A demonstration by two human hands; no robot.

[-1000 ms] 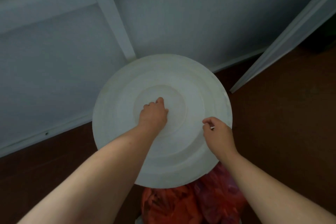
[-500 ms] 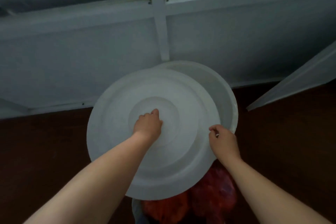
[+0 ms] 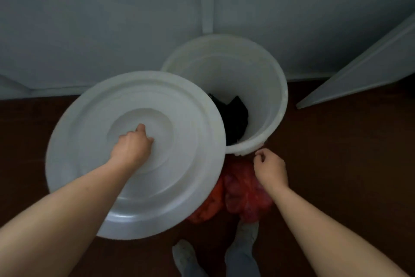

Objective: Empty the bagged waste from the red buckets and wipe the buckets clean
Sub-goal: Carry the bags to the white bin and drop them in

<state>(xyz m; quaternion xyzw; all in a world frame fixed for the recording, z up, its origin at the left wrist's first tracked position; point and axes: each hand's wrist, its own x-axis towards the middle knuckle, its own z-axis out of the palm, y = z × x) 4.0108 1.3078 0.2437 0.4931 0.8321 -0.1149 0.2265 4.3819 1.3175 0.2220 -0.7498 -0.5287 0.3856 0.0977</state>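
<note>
The red bags (image 3: 244, 195) lie bunched on the floor (image 3: 336, 142) directly under the right hand (image 3: 270, 170), partly tucked beneath the near edge of the lid (image 3: 179, 119). The right hand hovers just above them, fingers loosely curled and holding nothing, its knuckles close to the near rim of the white bin (image 3: 278, 88) but apart from it. The bin stands just beyond this hand, its mouth mostly uncovered, with a black bag (image 3: 235, 117) low inside against the left wall. The left hand (image 3: 132, 147) grips the lid at its sunken centre, fingers curled down into the recess; what they close on is hidden beneath the hand. The lid spreads wide around that hand, its right edge overlapping the bin's left rim and hiding part of the opening. To the right of the right hand the floor is bare out to the slanted bottom edge of a door (image 3: 370, 70). Beyond both hands the wall (image 3: 89, 29) meets the floor behind the bin. Nearer than the hands, two shoes (image 3: 184, 252) stand just behind the red bags.
</note>
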